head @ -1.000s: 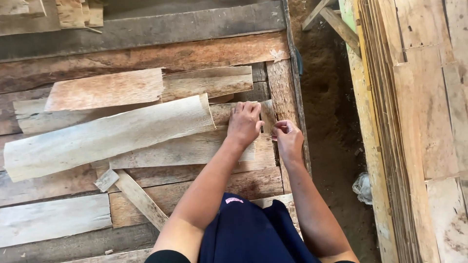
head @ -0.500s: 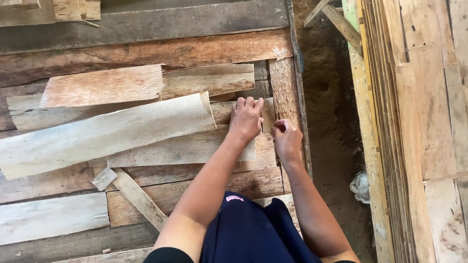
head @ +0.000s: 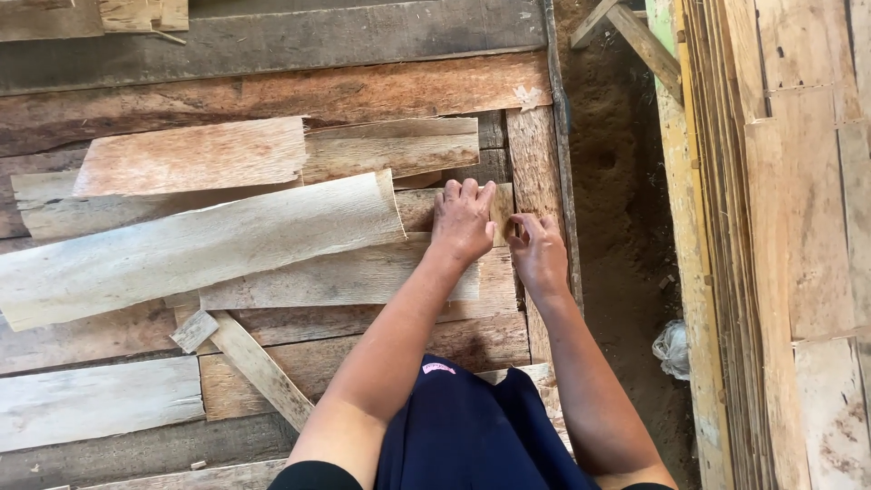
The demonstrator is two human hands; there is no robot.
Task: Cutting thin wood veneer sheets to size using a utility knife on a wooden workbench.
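Rough plank floor strewn with veneer strips; left hand (head: 463, 220) spread flat on a small strip (head: 501, 210), long axis pointing away from the person, right hand (head: 537, 254) pinching its near edge, both touching it

Soft, even daylight, bright enough. Faint shadows only. No glare. Sharp all over, no blur.
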